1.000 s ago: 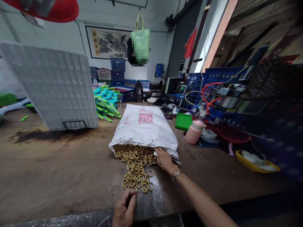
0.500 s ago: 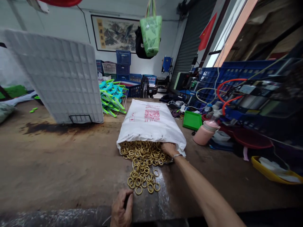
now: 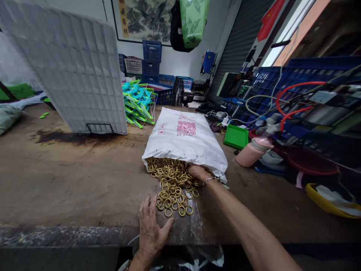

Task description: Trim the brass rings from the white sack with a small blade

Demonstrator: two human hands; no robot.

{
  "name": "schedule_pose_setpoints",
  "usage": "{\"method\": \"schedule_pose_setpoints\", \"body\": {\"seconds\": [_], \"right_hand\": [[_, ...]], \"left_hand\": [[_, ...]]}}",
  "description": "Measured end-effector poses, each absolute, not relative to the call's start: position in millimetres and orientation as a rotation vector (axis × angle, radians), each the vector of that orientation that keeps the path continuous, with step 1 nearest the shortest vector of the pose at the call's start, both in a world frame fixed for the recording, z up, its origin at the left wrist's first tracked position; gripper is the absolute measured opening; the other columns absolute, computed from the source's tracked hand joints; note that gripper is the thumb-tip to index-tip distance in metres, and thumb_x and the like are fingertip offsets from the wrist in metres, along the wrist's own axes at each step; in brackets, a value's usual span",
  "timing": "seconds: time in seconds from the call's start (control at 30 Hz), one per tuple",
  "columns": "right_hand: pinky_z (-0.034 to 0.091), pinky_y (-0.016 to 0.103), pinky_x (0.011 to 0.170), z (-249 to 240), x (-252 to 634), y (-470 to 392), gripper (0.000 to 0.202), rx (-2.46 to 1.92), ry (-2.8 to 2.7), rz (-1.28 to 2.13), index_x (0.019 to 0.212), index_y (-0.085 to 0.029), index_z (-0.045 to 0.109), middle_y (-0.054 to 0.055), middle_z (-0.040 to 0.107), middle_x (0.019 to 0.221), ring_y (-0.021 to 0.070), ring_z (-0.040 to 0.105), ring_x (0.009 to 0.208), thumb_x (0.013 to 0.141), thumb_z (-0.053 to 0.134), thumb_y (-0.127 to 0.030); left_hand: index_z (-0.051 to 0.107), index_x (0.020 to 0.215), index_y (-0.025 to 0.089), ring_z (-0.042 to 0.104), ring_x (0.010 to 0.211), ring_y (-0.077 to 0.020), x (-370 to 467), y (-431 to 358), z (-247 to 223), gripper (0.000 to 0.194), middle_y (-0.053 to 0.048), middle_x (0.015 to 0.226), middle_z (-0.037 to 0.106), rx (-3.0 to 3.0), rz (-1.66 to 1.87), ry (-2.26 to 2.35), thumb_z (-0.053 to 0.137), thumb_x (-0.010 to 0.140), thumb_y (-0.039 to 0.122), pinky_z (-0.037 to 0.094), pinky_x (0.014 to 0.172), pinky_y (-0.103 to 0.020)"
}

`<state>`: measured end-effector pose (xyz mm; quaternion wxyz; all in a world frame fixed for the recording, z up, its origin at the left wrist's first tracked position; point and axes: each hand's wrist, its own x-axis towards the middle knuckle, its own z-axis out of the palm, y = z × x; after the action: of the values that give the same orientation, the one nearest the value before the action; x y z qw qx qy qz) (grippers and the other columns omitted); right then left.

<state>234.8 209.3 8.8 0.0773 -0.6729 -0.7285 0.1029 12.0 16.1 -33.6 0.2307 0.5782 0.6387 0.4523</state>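
A white sack [image 3: 183, 139] with red print lies on the table, its mouth toward me. Brass-coloured rings [image 3: 169, 171] fill the mouth and spill in a loose pile [image 3: 175, 199] onto the tabletop. My right hand [image 3: 197, 172] reaches in at the right side of the mouth among the rings; its fingers are hidden by the sack and rings, and a bracelet [image 3: 208, 180] circles the wrist. My left hand [image 3: 152, 227] is open with fingers spread, just left of and nearer to me than the spilled rings, holding nothing.
A tall white padded panel [image 3: 67, 75] stands at left in a black wire holder [image 3: 100, 128]. Beyond it are turquoise and green plastic pieces [image 3: 138, 103]. To the right sit a green tray [image 3: 236, 137], a pink bottle [image 3: 252, 152] and a yellow tray [image 3: 332, 201]. The table's front edge [image 3: 70, 235] is near me.
My left hand has gone from curled near the table edge to spread open, closer to the spilled rings. My right hand has shifted slightly left in the sack's mouth. The view has tilted down.
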Motion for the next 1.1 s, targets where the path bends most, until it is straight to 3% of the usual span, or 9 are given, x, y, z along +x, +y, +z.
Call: {"method": "schedule_pose_setpoints", "body": {"seconds": [0.13, 0.2, 0.33, 0.47, 0.6, 0.83, 1.0, 1.1], "right_hand": [[0.047, 0.038, 0.081, 6, 214, 203, 0.031, -1.987, -2.294, 0.343, 0.112, -0.017, 0.052, 0.007, 0.055, 0.113, 0.0181, 0.055, 0.096, 0.086, 0.05, -0.032], [0.045, 0.035, 0.084, 6, 206, 199, 0.033, -1.962, -2.339, 0.34, 0.116, -0.018, 0.052, 0.008, 0.056, 0.113, 0.0191, 0.055, 0.098, 0.084, 0.052, -0.025], [0.036, 0.028, 0.094, 10, 195, 189, 0.061, -1.857, -2.413, 0.286, 0.132, -0.024, 0.039, 0.007, 0.05, 0.128, 0.0202, 0.047, 0.114, 0.074, 0.049, -0.007], [0.034, 0.03, 0.096, 14, 185, 178, 0.076, -1.732, -2.465, 0.11, 0.138, -0.029, 0.028, 0.003, 0.035, 0.14, 0.022, 0.036, 0.124, 0.068, 0.046, -0.005], [0.042, 0.03, 0.086, 16, 176, 170, 0.074, -1.744, -2.527, 0.111, 0.137, -0.031, 0.028, 0.005, 0.031, 0.142, 0.0235, 0.044, 0.116, 0.069, 0.045, -0.008], [0.045, 0.033, 0.079, 18, 167, 162, 0.072, -1.61, -2.681, 0.086, 0.136, -0.032, 0.029, 0.009, 0.035, 0.139, 0.025, 0.049, 0.109, 0.07, 0.044, -0.008], [0.045, 0.032, 0.081, 23, 172, 155, 0.068, -1.464, -2.647, 0.079, 0.133, -0.029, 0.037, 0.008, 0.033, 0.14, 0.0222, 0.051, 0.107, 0.069, 0.041, -0.005], [0.042, 0.032, 0.089, 26, 184, 150, 0.063, -1.356, -2.522, 0.054, 0.127, -0.021, 0.045, 0.008, 0.041, 0.134, 0.0204, 0.049, 0.11, 0.068, 0.039, -0.001]], "left_hand": [[0.043, 0.127, 0.017, 0.027, 0.126, -0.0362, 15, 18, -30, 0.078, -0.017, 0.135, 0.037, 1.643, 1.085, 1.825, 0.072, 0.058, 0.037, 0.016, 0.103, -0.051], [0.042, 0.129, 0.018, 0.025, 0.126, -0.0368, 16, 19, -29, 0.079, -0.017, 0.136, 0.035, 1.663, 1.037, 1.851, 0.071, 0.058, 0.037, 0.016, 0.102, -0.052], [0.037, 0.133, 0.017, 0.022, 0.126, -0.0384, 17, 18, -31, 0.079, -0.019, 0.138, 0.03, 1.792, 0.934, 1.9, 0.067, 0.063, 0.04, 0.018, 0.1, -0.054], [0.032, 0.135, 0.017, 0.024, 0.125, -0.0375, 18, 18, -33, 0.079, -0.019, 0.138, 0.03, 1.911, 0.825, 1.972, 0.062, 0.067, 0.045, 0.023, 0.098, -0.053], [0.031, 0.135, 0.018, 0.027, 0.124, -0.0365, 19, 18, -31, 0.078, -0.017, 0.137, 0.032, 1.986, 0.772, 2.042, 0.062, 0.068, 0.044, 0.027, 0.096, -0.052], [0.037, 0.131, 0.019, 0.028, 0.123, -0.0358, 20, 18, -31, 0.071, -0.017, 0.137, 0.032, 2.073, 0.721, 2.078, 0.06, 0.069, 0.044, 0.031, 0.094, -0.053], [0.042, 0.127, 0.018, 0.029, 0.122, -0.0348, 19, 17, -30, 0.064, -0.017, 0.134, 0.035, 2.075, 0.781, 2.064, 0.058, 0.071, 0.043, 0.031, 0.094, -0.052], [0.046, 0.122, 0.018, 0.032, 0.12, -0.0343, 18, 17, -29, 0.058, -0.017, 0.129, 0.038, 2.088, 0.81, 2.038, 0.059, 0.071, 0.042, 0.033, 0.092, -0.052]]}}
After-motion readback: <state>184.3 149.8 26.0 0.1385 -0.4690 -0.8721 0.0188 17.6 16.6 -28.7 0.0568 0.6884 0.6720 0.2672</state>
